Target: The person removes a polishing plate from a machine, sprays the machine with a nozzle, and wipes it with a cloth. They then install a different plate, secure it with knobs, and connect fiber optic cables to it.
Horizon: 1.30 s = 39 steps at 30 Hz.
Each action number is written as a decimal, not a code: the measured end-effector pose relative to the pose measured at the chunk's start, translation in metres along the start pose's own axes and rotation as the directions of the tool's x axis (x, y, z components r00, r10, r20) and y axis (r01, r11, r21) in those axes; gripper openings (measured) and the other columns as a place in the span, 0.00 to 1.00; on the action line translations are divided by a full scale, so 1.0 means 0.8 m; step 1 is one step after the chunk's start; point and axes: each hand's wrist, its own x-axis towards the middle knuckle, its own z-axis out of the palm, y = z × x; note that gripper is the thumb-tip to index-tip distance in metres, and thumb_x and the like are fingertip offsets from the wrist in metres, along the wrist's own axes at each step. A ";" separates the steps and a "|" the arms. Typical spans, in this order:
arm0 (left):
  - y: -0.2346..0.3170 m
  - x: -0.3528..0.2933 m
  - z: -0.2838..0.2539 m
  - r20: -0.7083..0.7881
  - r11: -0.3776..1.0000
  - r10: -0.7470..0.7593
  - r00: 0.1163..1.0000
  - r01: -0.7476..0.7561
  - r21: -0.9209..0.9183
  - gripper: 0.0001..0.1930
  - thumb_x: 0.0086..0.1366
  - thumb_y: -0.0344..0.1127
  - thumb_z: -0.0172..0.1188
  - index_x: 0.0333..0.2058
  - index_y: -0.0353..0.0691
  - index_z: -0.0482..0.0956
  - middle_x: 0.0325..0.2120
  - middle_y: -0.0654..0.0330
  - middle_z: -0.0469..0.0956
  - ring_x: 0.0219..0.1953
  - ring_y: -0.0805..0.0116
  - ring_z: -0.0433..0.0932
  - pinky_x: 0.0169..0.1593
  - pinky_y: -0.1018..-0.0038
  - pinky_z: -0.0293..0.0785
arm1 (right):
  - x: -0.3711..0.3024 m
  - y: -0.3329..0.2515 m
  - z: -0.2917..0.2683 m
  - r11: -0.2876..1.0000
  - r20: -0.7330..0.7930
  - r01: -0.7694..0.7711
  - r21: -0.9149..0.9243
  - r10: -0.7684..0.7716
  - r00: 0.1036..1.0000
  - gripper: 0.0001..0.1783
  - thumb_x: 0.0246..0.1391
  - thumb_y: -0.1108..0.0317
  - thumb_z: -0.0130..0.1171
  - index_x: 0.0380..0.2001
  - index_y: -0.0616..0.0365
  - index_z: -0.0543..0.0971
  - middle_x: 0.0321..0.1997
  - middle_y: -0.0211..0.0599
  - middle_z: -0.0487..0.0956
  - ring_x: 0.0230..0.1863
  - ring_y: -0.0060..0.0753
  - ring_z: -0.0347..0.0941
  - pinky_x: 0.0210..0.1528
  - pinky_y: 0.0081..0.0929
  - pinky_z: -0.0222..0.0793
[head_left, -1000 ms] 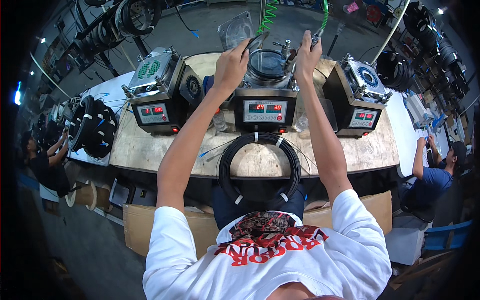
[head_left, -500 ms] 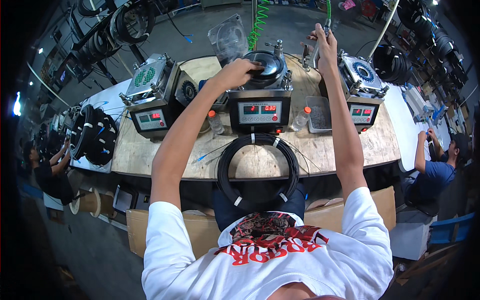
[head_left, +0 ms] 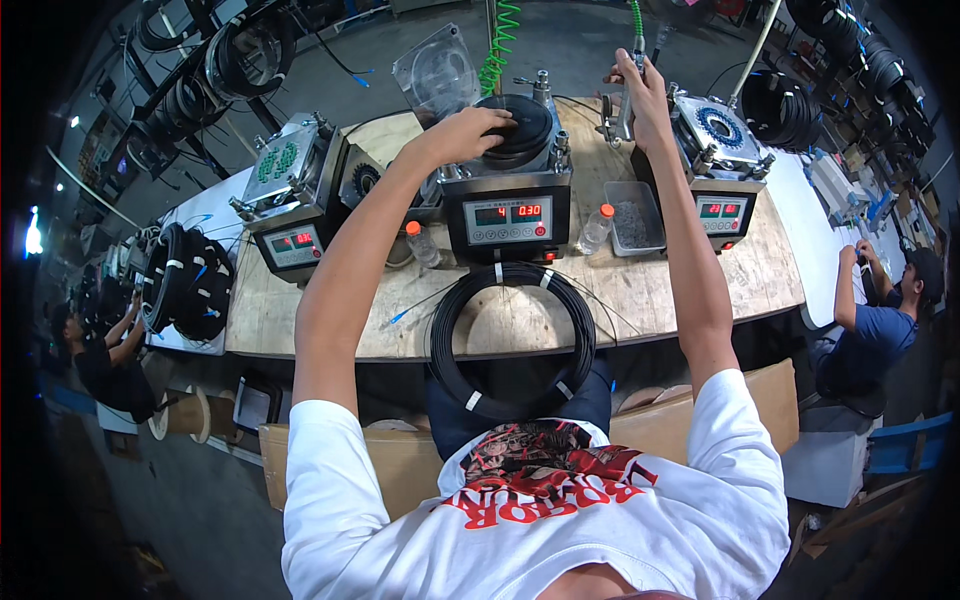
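Note:
My left hand (head_left: pixel 466 138) reaches to the middle polishing machine (head_left: pixel 470 217). Its fingers are stretched out over the left side of the round black disc (head_left: pixel 522 122) on top; whether the fingertips touch the disc I cannot tell. Raised at the right, my right hand (head_left: pixel 646 103) is closed around a metal air gun (head_left: pixel 627 112), whose upper end meets a green coiled hose (head_left: pixel 637 18). A clear hinged cover (head_left: pixel 437 72) stands up behind the middle machine, and red digits glow on its front panel.
Similar machines stand left (head_left: pixel 290 170) and right (head_left: pixel 722 190) on the wooden table (head_left: pixel 680 305). Two orange-capped bottles (head_left: pixel 424 245) and a clear tub (head_left: pixel 634 228) sit between them. A black cable coil (head_left: pixel 447 350) overhangs the front edge. People work at both sides.
The view has shifted slightly. My left fingers have drawn back from the disc's middle toward its left side. The middle machine's readout has changed. My right hand still holds the air gun.

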 end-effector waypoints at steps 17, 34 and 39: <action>0.021 -0.010 0.005 -0.292 0.995 -0.097 0.951 0.098 -0.011 0.16 0.66 0.35 0.52 0.52 0.40 0.74 0.44 0.57 0.79 0.52 0.57 0.70 0.58 0.61 0.65 | 0.021 0.029 -0.034 0.888 0.169 0.024 -0.460 0.061 0.984 0.19 0.61 0.53 0.62 0.31 0.60 0.75 0.25 0.23 0.71 0.27 0.16 0.68 0.29 0.22 0.63; 0.018 -0.013 0.032 -0.781 0.799 -0.576 0.242 0.365 -0.477 0.28 0.55 0.15 0.49 0.55 0.40 0.75 0.54 0.42 0.68 0.59 0.43 0.68 0.63 0.60 0.63 | 0.189 0.216 0.002 0.643 0.154 -0.094 -0.760 0.318 0.935 0.18 0.49 0.68 0.67 0.43 0.62 0.75 0.29 0.40 0.81 0.25 0.33 0.81 0.25 0.34 0.79; 0.027 -0.018 0.028 -0.779 0.798 -0.578 0.245 0.372 -0.475 0.29 0.53 0.14 0.49 0.55 0.38 0.75 0.52 0.42 0.70 0.59 0.42 0.69 0.63 0.58 0.63 | 0.187 0.240 0.034 0.736 0.163 -0.267 -0.622 0.455 0.875 0.15 0.53 0.71 0.62 0.44 0.61 0.75 0.28 0.39 0.79 0.26 0.34 0.80 0.23 0.35 0.79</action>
